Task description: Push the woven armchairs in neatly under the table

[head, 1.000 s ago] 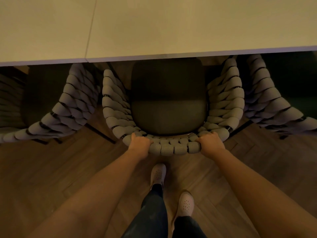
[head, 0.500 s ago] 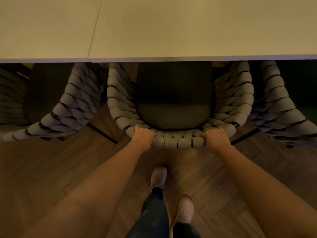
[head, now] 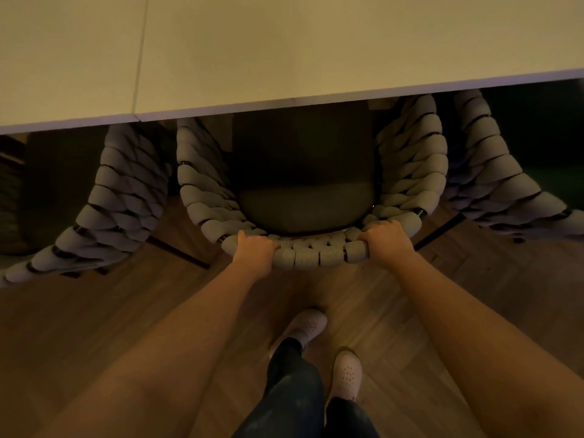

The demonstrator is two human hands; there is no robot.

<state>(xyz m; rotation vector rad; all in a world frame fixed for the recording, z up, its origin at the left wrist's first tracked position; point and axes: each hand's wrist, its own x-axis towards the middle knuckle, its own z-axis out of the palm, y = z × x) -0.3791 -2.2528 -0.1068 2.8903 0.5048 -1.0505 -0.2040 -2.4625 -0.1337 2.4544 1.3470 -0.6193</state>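
Note:
A grey woven armchair [head: 319, 256] with a dark seat cushion stands in front of me, its front half hidden under the pale table [head: 284, 52]. My left hand [head: 252, 252] grips the left part of the chair's curved back rail. My right hand [head: 387, 240] grips the right part of the same rail. The table's edge covers most of the cushion and the tips of both armrests.
A second woven armchair [head: 120, 197] sits close on the left and a third woven armchair [head: 493, 172] close on the right, both partly under the table. Wooden floor lies below, with my two light shoes [head: 346, 374] behind the middle chair.
The middle chair has slid further under the table, more of its cushion now covered. Both hands kept their grip on the back rail and moved forward with it.

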